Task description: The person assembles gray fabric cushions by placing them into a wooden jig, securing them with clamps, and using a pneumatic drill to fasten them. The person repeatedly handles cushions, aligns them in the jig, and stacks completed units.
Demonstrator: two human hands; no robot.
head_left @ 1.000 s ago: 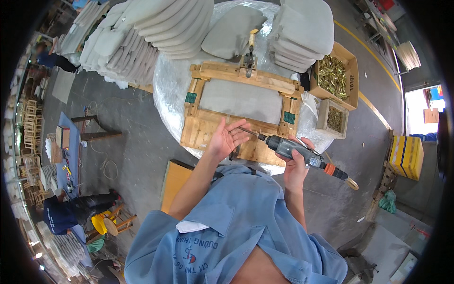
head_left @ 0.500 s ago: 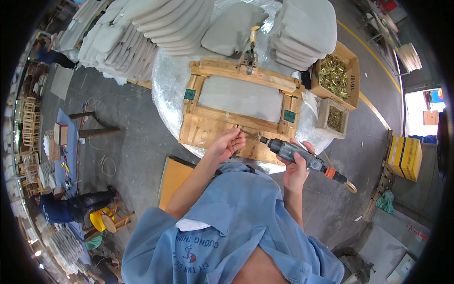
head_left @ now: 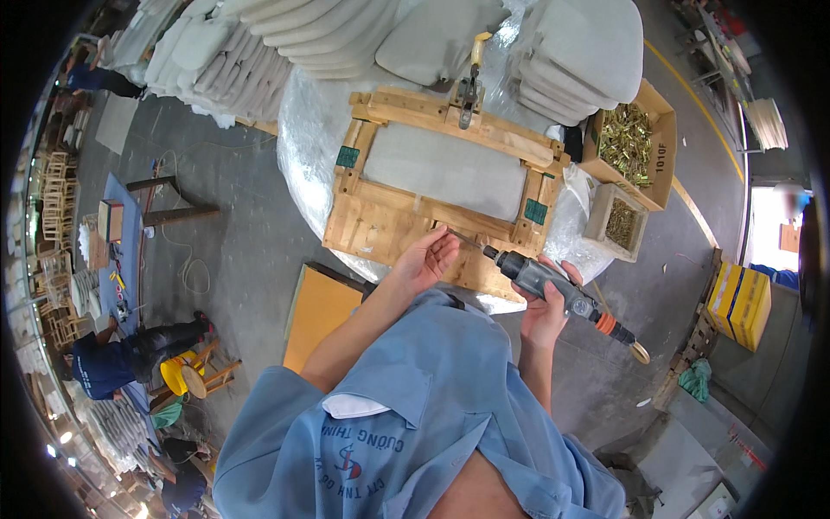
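My right hand [head_left: 545,307] is closed around the body of a grey and black pneumatic screwdriver [head_left: 562,292] with an orange ring near its hose end. Its long thin bit [head_left: 467,239] points up and left toward my left hand [head_left: 430,258]. There the thumb and forefinger pinch at the bit's tip; whatever sits between them is too small to make out. Both hands are over the near side of a wooden jig [head_left: 380,225]. A grey upholstered panel [head_left: 445,169] lies inside its frame. On the jig's far rail is a toggle clamp [head_left: 469,91] with a yellow handle.
Stacks of grey cushioned panels [head_left: 579,52] stand beyond the jig on a plastic-wrapped round table [head_left: 303,164]. At right are a carton of brass-coloured metal pieces [head_left: 659,164] and a smaller box of screws [head_left: 596,221]. An orange-topped box [head_left: 324,311] is at my left. Co-workers are far left.
The view has shifted slightly, so the jig and cartons appear a little displaced. My hands keep the same hold, with the bit's tip still at my left fingers.
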